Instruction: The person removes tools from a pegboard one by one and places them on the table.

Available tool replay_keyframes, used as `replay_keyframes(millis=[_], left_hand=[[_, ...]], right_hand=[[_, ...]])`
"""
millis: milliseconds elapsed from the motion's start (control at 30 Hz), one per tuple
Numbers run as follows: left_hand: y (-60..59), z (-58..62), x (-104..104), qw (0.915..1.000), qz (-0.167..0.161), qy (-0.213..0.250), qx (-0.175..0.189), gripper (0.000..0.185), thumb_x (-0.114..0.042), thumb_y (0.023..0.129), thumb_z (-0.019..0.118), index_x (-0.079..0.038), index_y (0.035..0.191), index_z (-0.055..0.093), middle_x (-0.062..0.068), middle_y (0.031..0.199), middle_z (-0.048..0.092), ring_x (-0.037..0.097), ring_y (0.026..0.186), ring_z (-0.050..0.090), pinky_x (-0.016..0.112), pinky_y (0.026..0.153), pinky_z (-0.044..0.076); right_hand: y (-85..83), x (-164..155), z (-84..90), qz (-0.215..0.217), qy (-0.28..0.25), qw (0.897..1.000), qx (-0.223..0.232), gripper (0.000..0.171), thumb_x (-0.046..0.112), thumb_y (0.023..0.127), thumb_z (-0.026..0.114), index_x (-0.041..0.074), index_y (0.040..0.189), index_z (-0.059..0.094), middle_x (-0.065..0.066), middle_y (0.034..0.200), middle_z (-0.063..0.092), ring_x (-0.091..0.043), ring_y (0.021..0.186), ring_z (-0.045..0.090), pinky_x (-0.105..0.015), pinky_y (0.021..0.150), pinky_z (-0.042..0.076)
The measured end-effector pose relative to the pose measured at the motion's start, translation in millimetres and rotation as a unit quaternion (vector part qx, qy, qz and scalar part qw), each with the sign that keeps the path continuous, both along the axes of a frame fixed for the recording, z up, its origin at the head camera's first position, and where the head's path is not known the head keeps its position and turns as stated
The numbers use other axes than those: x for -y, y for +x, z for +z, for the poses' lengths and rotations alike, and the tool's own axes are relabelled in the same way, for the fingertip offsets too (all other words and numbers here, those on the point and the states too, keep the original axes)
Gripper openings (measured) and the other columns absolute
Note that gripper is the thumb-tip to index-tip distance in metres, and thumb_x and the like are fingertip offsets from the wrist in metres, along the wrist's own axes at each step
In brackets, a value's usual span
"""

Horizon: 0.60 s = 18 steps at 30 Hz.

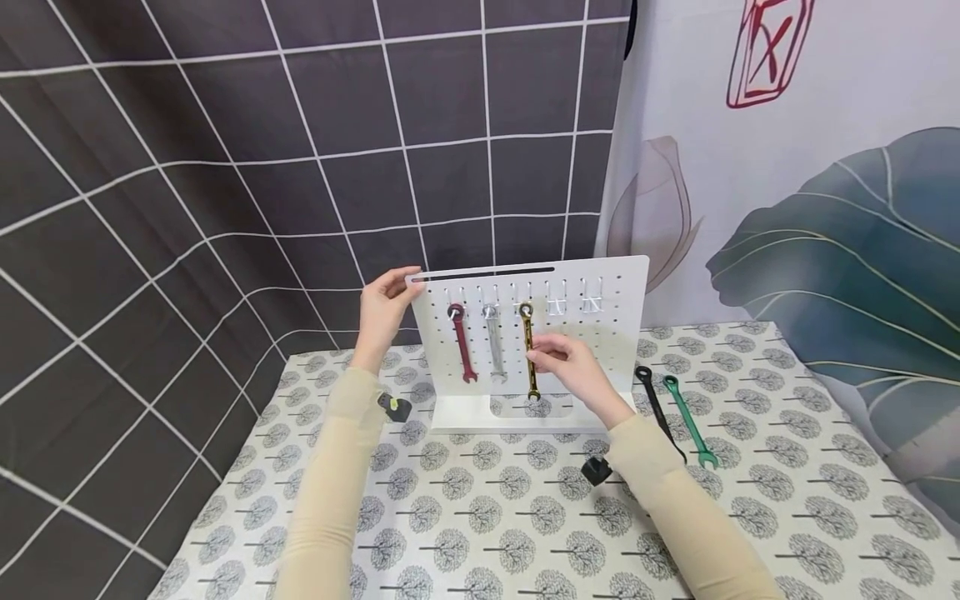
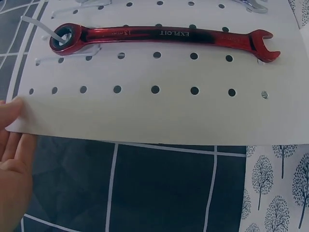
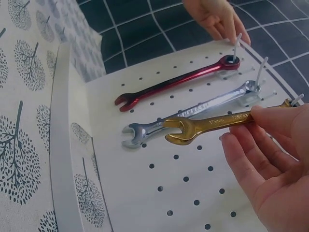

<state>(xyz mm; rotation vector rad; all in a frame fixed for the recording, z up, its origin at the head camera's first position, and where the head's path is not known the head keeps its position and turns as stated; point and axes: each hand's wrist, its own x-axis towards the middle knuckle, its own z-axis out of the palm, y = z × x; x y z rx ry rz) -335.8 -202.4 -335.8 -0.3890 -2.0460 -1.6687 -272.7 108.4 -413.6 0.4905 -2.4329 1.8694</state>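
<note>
- Fingertips of the right hand [image 3: 270, 164] are pinched on the shaft of the gold wrench [image 3: 212, 126], thumb above and fingers below, loosely curled round it.
- Its ring end is seen threaded on a white hook [image 1: 526, 302] of the pegboard [image 1: 600, 350]; the long axis hangs vertical, open jaw pointing down toward the board's base.
- Hanging is judged to be nearly done; next, a release is called for, without the ring being lifted off its hook.
- Beside it, the silver wrench [image 1: 493, 343] and red wrench [image 1: 462, 343] are hung likewise.
- At the board's upper left corner, the left hand [image 1: 382, 310] is held, thumb and fingers pinching the edge to steady it.
- Near the surface's right edge, a black wrench [image 1: 658, 410] and green wrench [image 1: 690, 420] are laid.
</note>
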Motion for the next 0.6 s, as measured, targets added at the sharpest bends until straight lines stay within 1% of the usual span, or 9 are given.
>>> replay_keyframes(millis=[133, 300, 467, 600], left_hand=[[0.8, -0.6, -0.7, 0.9999, -0.001, -0.010, -0.001, 0.031, -0.008, 0.089, 0.078, 0.002, 0.117, 0.071, 0.010, 0.105, 0.075, 0.009, 0.094, 0.069, 0.022, 0.082, 0.055], [1.4, 0.0, -3.1, 0.9997, 0.011, -0.020, -0.004, 0.027, -0.007, 0.089, 0.078, 0.001, 0.115, 0.073, 0.013, 0.107, 0.075, 0.007, 0.093, 0.068, 0.021, 0.081, 0.054], [1.9, 2.2, -5.0, 0.9996, 0.020, -0.016, 0.007, 0.028, -0.004, 0.090, 0.076, 0.002, 0.117, 0.072, 0.020, 0.113, 0.072, 0.005, 0.092, 0.066, 0.018, 0.080, 0.053], [3.0, 3.5, -5.7, 0.9993, 0.027, -0.020, 0.014, 0.028, 0.000, 0.090, 0.073, 0.005, 0.118, 0.070, 0.024, 0.116, 0.070, 0.007, 0.093, 0.066, 0.017, 0.078, 0.052]], right_hand=[[2.6, -2.3, -0.9, 0.002, -0.004, 1.000, 0.000, 0.040, 0.022, 0.096, 0.070, 0.000, 0.129, 0.062, -0.015, 0.112, 0.071, -0.025, 0.093, 0.072, -0.043, 0.096, 0.053], [6.4, -5.3, -1.3, 0.005, -0.008, 1.000, -0.006, 0.039, 0.021, 0.096, 0.070, -0.001, 0.127, 0.063, -0.016, 0.111, 0.071, -0.025, 0.093, 0.072, -0.042, 0.095, 0.054], [11.5, -6.7, 3.0, 0.005, -0.006, 1.000, -0.016, 0.037, 0.022, 0.095, 0.071, 0.001, 0.126, 0.064, -0.014, 0.110, 0.072, -0.023, 0.091, 0.072, -0.042, 0.094, 0.055], [16.8, -7.3, 7.3, 0.008, -0.003, 1.000, -0.019, 0.037, 0.023, 0.095, 0.071, 0.003, 0.125, 0.065, -0.011, 0.109, 0.072, -0.021, 0.090, 0.072, -0.041, 0.093, 0.055]])
